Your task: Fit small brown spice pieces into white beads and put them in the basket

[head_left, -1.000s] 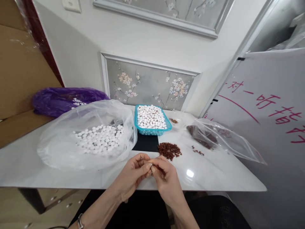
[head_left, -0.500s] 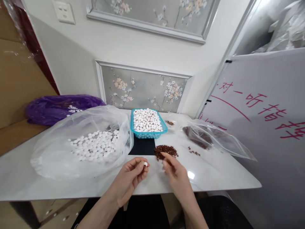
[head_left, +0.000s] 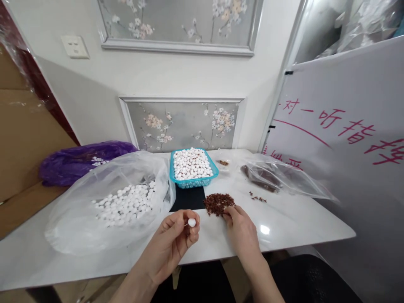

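Between the thumb and fingers of my left hand [head_left: 176, 235] is a small white ball [head_left: 191, 222], held above the front of the table. A thin stalk seems to stick out from its left side. My right hand [head_left: 241, 229] has its thumb and fingertips pinched together at the right edge of a pile of small dark brown pieces [head_left: 217, 203]. What lies between those fingertips is hidden. Behind the pile, a blue plastic basket [head_left: 193, 183] is heaped with white balls that have brown bits among them.
A clear plastic bag [head_left: 72, 227] of loose white balls lies at left, before a purple bag [head_left: 63, 162]. At right is a clear bag [head_left: 296, 181] with brown contents, near a few stray brown pieces [head_left: 259, 198]. Beneath the basket is a black mat [head_left: 187, 198].
My right hand has lowered onto the brown pile and its fingers have closed. My left hand still grips the white ball, now turned to show more of its white side. The view has tilted.
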### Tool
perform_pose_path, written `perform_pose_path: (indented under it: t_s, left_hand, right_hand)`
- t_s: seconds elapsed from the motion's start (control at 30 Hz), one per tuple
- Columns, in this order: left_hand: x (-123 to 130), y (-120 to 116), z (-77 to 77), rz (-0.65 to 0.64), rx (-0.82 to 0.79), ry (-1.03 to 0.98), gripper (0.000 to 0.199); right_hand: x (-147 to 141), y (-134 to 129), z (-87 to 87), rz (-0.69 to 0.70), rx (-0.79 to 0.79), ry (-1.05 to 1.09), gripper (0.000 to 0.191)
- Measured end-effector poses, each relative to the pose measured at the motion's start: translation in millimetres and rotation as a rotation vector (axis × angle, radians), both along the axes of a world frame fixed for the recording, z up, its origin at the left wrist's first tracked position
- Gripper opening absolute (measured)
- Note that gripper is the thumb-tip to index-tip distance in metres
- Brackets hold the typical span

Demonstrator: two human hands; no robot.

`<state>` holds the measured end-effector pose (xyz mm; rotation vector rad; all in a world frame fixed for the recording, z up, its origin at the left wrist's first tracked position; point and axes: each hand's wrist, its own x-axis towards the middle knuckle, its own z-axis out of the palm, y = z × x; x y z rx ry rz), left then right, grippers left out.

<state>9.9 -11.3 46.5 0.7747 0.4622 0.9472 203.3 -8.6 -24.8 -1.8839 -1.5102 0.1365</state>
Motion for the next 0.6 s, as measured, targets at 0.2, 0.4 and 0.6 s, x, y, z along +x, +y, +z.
perform_pose_path:
  t_s: [0.2, 0.4, 0.6]
  left_hand:
    - [13, 44, 14.5, 0.267, 0.314, 0.5, 0.022]
    - [24, 122, 44.3, 0.456, 0.588, 0.778, 0.045]
    - [-19, 114, 70.9, 0.415, 0.728, 0.939, 0.041]
  right_hand:
    - [-1, -3, -2.2, -0.004, 0.038, -0.036, 0.021]
    - [3, -3, -11.5, -0.051, 0.037, -0.088, 0.02]
    - [6, -6, -18.6, -0.063, 0.011, -0.042, 0.019]
